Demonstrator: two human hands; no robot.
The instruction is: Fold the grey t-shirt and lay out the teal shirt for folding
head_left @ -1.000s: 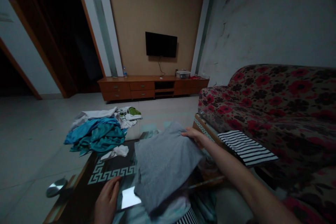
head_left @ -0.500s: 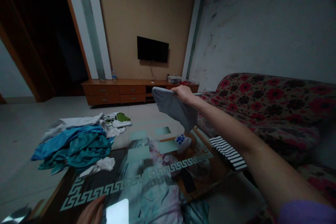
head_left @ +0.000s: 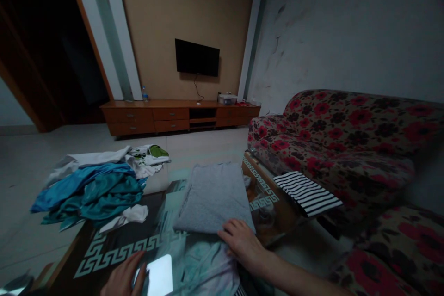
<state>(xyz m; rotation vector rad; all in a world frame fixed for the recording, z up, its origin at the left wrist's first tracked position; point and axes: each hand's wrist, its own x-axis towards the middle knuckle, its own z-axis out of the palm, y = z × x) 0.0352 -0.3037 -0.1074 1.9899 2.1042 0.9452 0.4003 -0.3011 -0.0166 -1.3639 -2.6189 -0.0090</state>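
A grey cloth garment, folded into a flat rectangle, lies on the glass-topped coffee table. My right hand rests on its near right corner, fingers stretched out over the edge. At the lower left, my left hand hovers at or lies on the glass with fingers apart, beside a bright white reflection; it holds nothing. Pale green and pinkish fabric shows nearest me, below the grey garment.
Blue and teal clothes are heaped at the table's far left, with a small white cloth in front. A black-and-white striped cloth lies on the right, by the floral sofa. A TV cabinet stands against the far wall.
My right hand has come down and back from mid-air; the grey garment, then hanging from it, now lies flat on the table. My left hand has shifted slightly right.
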